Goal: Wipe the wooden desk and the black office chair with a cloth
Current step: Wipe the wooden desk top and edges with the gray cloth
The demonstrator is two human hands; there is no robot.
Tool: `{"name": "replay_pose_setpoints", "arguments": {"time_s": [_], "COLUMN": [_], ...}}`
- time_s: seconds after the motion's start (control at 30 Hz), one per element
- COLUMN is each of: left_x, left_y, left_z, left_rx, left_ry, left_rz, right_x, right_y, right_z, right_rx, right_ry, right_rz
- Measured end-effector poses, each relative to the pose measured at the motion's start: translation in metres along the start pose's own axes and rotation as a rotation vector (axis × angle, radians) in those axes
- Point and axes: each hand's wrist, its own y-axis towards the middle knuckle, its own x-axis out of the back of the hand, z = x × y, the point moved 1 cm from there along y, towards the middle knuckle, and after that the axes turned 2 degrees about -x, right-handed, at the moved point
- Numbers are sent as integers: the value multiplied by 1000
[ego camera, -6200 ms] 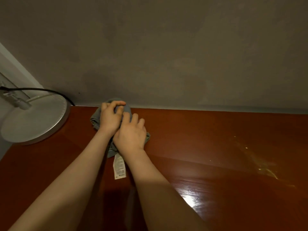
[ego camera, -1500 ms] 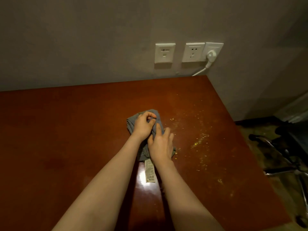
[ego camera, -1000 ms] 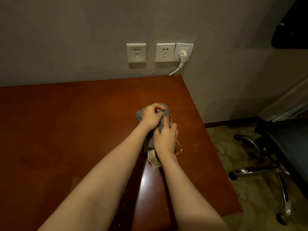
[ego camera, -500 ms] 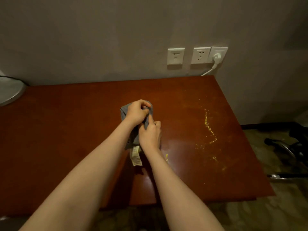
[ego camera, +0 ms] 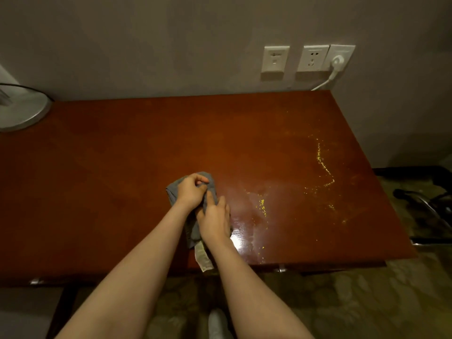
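Right now your left hand (ego camera: 192, 192) has its fingers curled into the far end of the cloth (ego camera: 172, 193), bunching it, while your right hand (ego camera: 215, 221) lies on the near end with its fingers mostly straight, pressing it flat to the desk (ego camera: 110, 179). That pairing reads as one hand steering and the other loading the wipe. A white tag (ego camera: 203, 256) trails from the cloth's near end past the desk's front edge. Yellow crumbs (ego camera: 322, 165) lie in a curved line right of the cloth, with a smaller cluster just right of it, so that patch looks unfinished. The wood right of the cloth shines with a glare spot. Far left of the cloth stands a round lamp base (ego camera: 22, 111). Beyond the cloth to the right, wall sockets (ego camera: 275, 59) hold one plug (ego camera: 338, 61). Well right of the cloth, off the desk, part of the chair (ego camera: 430, 204) shows dimly over patterned carpet (ego camera: 342, 302), seemingly not wiped yet.
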Motion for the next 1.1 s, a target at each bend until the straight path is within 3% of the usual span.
{"name": "replay_pose_setpoints", "arguments": {"time_s": [0.33,0.8,1.1], "left_x": [-70,-245,-247], "left_y": [-10,-63,-80], "left_z": [-43,-175,-196], "left_rx": [-10,-166,-153], "left_ry": [-79,-155,-115], "left_rz": [89,241,64], "right_x": [48,172,200], "right_y": [-2,-12,-25], "right_z": [-66,-239,-249], "right_rx": [-77,-238,-79], "right_ry": [-65,-165,-33], "right_rz": [-77,-259,-180]}}
